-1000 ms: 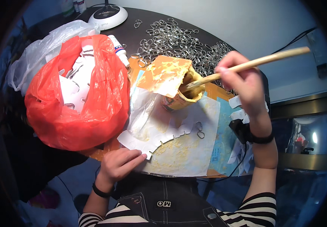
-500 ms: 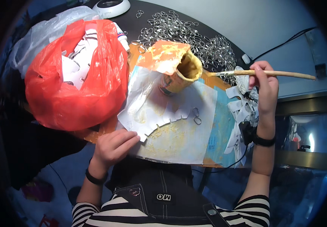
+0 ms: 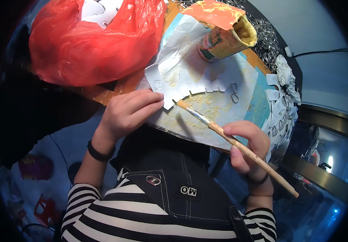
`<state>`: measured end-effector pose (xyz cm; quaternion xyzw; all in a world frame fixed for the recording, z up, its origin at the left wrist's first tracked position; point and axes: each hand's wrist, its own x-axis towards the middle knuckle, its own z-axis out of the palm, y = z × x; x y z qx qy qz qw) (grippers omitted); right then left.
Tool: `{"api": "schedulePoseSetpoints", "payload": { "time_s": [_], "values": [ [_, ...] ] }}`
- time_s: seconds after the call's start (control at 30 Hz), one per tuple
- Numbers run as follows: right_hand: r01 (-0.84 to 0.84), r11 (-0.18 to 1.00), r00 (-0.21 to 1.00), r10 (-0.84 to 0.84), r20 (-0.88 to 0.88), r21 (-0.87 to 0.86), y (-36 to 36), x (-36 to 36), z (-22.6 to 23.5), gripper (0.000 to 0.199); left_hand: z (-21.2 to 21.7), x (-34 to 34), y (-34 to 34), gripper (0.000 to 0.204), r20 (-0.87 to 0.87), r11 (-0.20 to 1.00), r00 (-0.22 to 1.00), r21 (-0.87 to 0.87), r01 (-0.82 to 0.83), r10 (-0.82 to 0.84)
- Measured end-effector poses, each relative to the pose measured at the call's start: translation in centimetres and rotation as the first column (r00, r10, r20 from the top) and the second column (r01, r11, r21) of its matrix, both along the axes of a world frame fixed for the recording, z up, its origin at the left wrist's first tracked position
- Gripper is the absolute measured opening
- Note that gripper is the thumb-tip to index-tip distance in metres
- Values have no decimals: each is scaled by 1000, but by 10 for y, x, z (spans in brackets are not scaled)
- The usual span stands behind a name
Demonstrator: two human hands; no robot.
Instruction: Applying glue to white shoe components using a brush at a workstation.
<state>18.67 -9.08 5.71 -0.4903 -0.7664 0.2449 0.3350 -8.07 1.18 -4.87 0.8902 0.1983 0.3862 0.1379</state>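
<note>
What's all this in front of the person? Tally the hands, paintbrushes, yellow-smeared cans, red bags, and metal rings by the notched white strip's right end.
Left hand and right hand: 2
Paintbrush: 1
Yellow-smeared can: 1
Red bag: 1
Metal rings there: 2
Total: 7

White strip (image 3: pixel 186 87), tan brush (image 3: pixel 259 162), black-white striped sleeves (image 3: pixel 81 199)
</note>
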Motion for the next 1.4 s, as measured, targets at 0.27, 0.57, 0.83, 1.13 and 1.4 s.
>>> {"api": "schedulePoseSetpoints", "payload": {
  "time_s": [0.27, 0.57, 0.83, 1.13, 1.4],
  "values": [
    [3, 995, 1000, -2, 2, -104, 19, -7, -15, 26, -5, 1, -1, 20, 53, 998, 999, 65, 0, -4],
    [41, 976, 990, -69, -123, -216, 16, 9, -15, 26, -7, 0, -1, 21, 87, 1000, 996, 5, 8, -8],
    [55, 968, 980, -100, -175, -243, 22, -4, -25, 27, -8, 0, 0, 21, 84, 1000, 996, 25, -10, 8],
    [-15, 943, 990, -32, -136, -331, 24, 5, -15, 25, -9, 0, 0, 18, 77, 998, 997, 61, -16, 11],
    [41, 908, 954, -160, -255, -418, 28, -1, -9, 36, -8, 0, 1, 19, 91, 997, 996, 74, -11, 4]
  ]
}}
